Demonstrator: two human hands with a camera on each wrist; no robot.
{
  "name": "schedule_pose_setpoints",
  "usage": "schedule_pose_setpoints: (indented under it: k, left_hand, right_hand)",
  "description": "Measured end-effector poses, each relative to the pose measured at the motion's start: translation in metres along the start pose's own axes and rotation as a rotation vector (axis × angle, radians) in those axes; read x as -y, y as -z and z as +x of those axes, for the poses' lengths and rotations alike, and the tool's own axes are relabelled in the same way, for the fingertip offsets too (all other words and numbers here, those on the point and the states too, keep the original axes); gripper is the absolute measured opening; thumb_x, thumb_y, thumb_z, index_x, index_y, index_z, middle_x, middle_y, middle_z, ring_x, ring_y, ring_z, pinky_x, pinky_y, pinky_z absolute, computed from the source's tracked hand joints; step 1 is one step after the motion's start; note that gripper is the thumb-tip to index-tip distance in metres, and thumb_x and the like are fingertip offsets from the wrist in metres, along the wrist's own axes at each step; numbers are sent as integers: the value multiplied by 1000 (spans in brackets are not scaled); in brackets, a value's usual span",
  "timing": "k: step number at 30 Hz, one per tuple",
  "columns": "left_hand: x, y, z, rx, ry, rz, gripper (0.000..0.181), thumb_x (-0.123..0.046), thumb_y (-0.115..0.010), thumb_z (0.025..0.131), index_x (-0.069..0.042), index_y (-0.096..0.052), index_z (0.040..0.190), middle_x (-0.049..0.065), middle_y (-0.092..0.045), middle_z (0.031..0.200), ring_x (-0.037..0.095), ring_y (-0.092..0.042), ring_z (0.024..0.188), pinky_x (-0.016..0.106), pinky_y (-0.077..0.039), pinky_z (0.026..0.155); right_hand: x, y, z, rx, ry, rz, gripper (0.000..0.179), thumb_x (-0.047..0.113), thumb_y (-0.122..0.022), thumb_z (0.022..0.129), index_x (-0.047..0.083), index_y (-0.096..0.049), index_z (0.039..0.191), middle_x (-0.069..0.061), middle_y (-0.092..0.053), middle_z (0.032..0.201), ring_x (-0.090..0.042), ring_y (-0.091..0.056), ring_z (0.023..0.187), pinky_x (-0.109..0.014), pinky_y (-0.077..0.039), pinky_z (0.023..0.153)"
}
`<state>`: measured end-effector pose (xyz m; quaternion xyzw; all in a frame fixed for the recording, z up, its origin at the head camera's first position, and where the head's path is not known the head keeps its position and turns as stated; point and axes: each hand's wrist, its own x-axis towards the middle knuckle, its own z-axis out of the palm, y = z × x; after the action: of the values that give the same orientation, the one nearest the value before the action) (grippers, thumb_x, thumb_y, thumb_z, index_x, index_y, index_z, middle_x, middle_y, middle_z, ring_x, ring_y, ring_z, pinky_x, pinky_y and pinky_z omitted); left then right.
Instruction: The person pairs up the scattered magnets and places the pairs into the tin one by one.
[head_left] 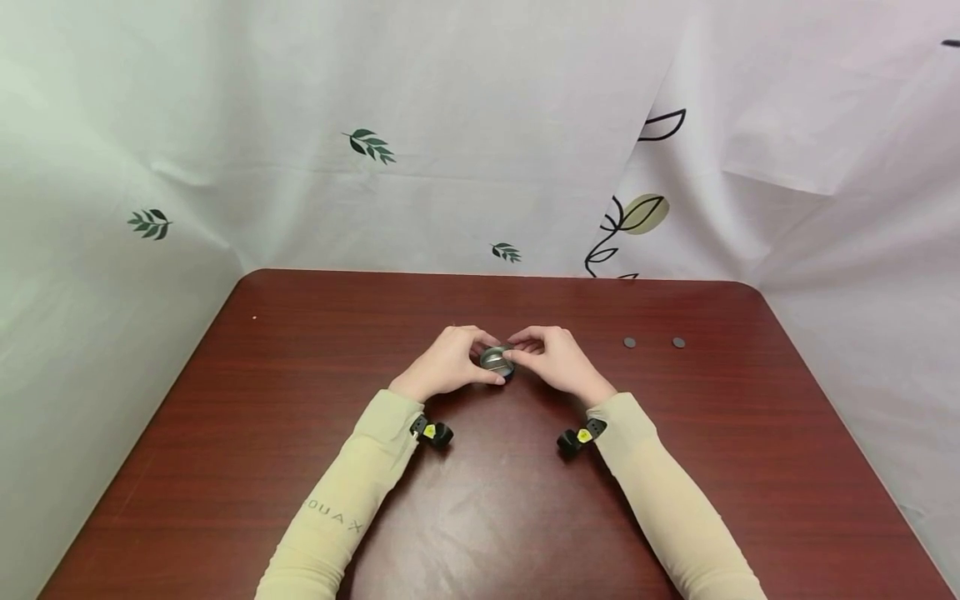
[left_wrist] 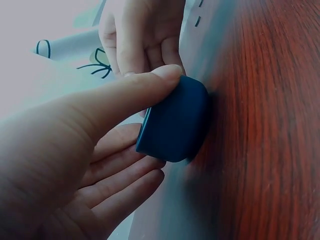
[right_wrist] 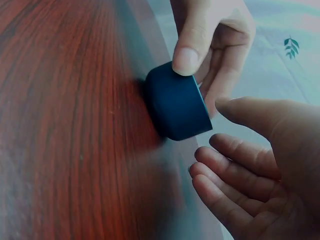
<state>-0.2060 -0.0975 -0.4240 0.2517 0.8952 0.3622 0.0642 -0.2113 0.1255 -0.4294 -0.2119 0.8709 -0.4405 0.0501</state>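
Cup point(right_wrist: 177, 105) pinched w/ L fingers point(left_wrist: 135, 92), R fingers point(right_wrist: 242, 150) parted.

With the cup point(head_left: 497, 362) as centre of the clock, the left hand point(head_left: 450, 360) is at nine o'clock, touching it, and the right hand point(head_left: 553, 358) is just beside it at three. Farther out, a little before three, two discs point(head_left: 629, 342) lie apart on the desk point(head_left: 480, 517). Behind the desk, at twelve, hangs a cloth point(head_left: 465, 100).
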Motion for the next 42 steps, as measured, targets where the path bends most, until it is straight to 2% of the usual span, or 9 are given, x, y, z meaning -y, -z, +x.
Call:
schedule_pose_setpoints:
  k: [10,18,30,35,42]
  left_hand:
    - [0,-1,-1,-16,14,-2,51,-29,-92,77,-9,-72,119,-1,-69,108,8,-66,94,28,-53,84]
    - [1,-2,-1,-23,6,-9,52,-29,-93,76,-8,-72,119,-1,-70,107,9,-66,94,30,-52,86]
    - [1,-1,-2,-9,3,-31,53,-27,-92,77,-7,-69,120,0,-68,108,11,-65,95,28,-53,84]
    - [-1,-2,-2,-22,-10,-1,60,-32,-91,76,-5,-66,124,0,-67,110,11,-64,97,30,-52,88]
    - [-10,-4,-1,-55,-33,33,66,-43,-88,78,-11,-65,131,-3,-64,121,15,-60,111,40,-35,110]
  right_hand:
    - [-9,13,-9,-34,-20,-18,34,28,-77,93,4,-74,118,-3,-72,99,-15,-69,86,-36,-58,80]
    - [-15,32,-20,-75,-53,-19,38,31,-77,93,5,-73,121,-3,-72,104,-17,-70,89,-39,-58,84]
    - [-30,61,-38,-137,-99,-44,43,33,-78,93,4,-71,125,-7,-73,112,-22,-72,96,-44,-57,87]
    - [-36,71,-45,-168,-114,-71,48,39,-76,93,5,-70,127,-8,-72,117,-24,-72,101,-46,-56,88]
    - [-45,85,-58,-199,-112,-98,52,41,-75,94,5,-68,130,-9,-72,118,-27,-71,104,-46,-55,90]
